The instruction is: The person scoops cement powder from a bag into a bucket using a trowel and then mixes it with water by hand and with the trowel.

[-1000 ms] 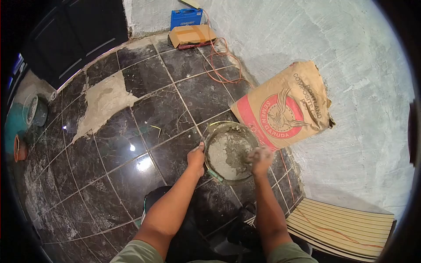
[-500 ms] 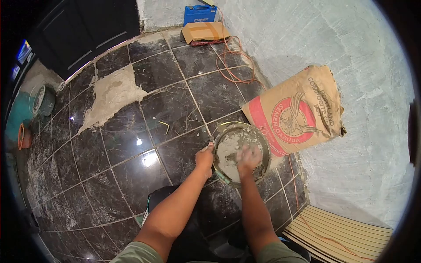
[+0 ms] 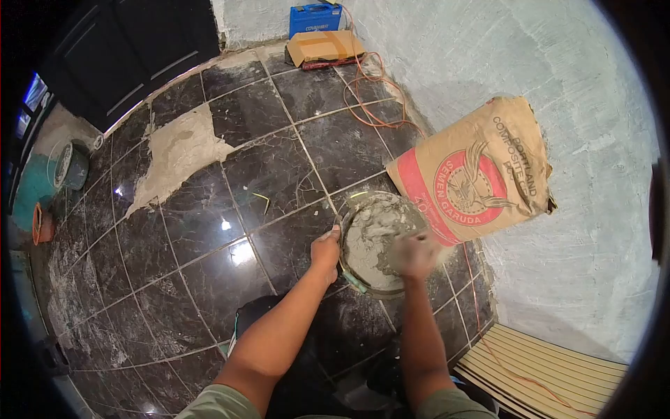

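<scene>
A round bucket (image 3: 384, 294) of wet grey cement mix (image 3: 368, 244) stands on the floor in front of me. Its wire handle with a green grip (image 3: 354, 281) lies down along the near left side. My left hand (image 3: 325, 253) is closed on the left rim, thumb on top. Over the right part of the bucket is my right hand (image 3: 417, 255), smeared by motion, with grey mix on its fingers. Just beyond the bucket, a brown and red paper cement bag (image 3: 481, 174) leans against the wall.
Dark tiles surround a bare cement patch (image 3: 183, 143). An orange cord (image 3: 370, 115) runs along the wall, near a cardboard box (image 3: 324, 47) and blue case (image 3: 315, 19). Another bucket (image 3: 72, 167) and an orange pot (image 3: 43, 225) stand left. Ribbed panels (image 3: 544, 363) lie at lower right.
My right hand has moved right, from the middle of the mix to the bucket's right side. The mix surface looks wetter and more churned. My left hand stays on the rim.
</scene>
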A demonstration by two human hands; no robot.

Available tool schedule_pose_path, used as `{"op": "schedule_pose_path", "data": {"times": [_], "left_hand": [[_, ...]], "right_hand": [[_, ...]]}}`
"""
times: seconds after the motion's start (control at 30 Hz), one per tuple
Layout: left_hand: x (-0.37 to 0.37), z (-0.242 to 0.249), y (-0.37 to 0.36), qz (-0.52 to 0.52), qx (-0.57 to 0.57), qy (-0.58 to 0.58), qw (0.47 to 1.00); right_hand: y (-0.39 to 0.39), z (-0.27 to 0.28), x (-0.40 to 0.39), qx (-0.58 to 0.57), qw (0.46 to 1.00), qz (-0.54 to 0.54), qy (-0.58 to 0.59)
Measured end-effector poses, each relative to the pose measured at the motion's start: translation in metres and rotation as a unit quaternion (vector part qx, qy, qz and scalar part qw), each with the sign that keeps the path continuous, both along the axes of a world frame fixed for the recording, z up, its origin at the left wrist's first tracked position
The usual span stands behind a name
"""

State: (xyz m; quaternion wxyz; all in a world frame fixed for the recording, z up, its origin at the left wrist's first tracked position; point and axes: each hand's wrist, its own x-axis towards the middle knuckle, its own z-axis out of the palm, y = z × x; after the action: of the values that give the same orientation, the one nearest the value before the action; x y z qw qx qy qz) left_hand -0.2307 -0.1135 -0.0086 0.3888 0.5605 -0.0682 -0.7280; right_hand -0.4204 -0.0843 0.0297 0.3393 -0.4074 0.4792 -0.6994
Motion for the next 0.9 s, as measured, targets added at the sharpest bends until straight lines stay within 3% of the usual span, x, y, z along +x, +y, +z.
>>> {"op": "schedule_pose_path", "data": {"times": [0.07,0.17,0.27,0.37,0.47,0.57,0.63,0.7,0.77,0.83,0.9], "left_hand": [[-0.004,0.001,0.000,-0.002,-0.001,-0.008,1.000],[-0.005,-0.013,0.003,0.006,-0.008,-0.019,1.000],[-0.007,-0.026,-0.002,0.010,-0.024,-0.010,1.000],[-0.005,-0.010,0.001,0.007,-0.015,-0.011,1.000],[-0.005,-0.020,0.001,0.004,-0.007,-0.024,1.000],[-0.008,-0.026,0.002,0.015,-0.006,-0.024,1.000],[-0.008,-0.034,0.002,0.019,0.003,-0.008,1.000],[-0.007,-0.039,0.001,0.012,0.000,0.010,1.000],[-0.005,-0.030,0.001,0.004,0.000,0.012,1.000],[-0.003,-0.013,0.002,-0.002,0.008,-0.003,1.000],[-0.001,-0.008,0.002,-0.010,0.004,0.004,1.000]], "right_hand": [[0.021,-0.037,-0.007,0.056,0.997,-0.008,0.058],[0.039,-0.041,-0.014,0.060,0.998,-0.025,0.010],[0.046,0.007,-0.015,0.131,0.990,-0.056,0.015],[0.031,0.066,-0.023,0.048,0.995,-0.080,0.034],[0.013,0.094,-0.022,-0.089,0.994,-0.048,-0.028],[-0.015,0.098,-0.004,-0.101,0.994,-0.015,-0.027],[-0.039,0.056,-0.001,-0.024,0.998,-0.043,0.032],[-0.038,-0.024,-0.022,0.031,0.987,-0.084,0.135],[-0.021,-0.063,-0.040,0.073,0.984,-0.127,0.101],[0.006,-0.068,-0.048,0.105,0.978,-0.165,-0.071],[0.029,-0.033,-0.048,0.134,0.984,-0.115,-0.014]]}}
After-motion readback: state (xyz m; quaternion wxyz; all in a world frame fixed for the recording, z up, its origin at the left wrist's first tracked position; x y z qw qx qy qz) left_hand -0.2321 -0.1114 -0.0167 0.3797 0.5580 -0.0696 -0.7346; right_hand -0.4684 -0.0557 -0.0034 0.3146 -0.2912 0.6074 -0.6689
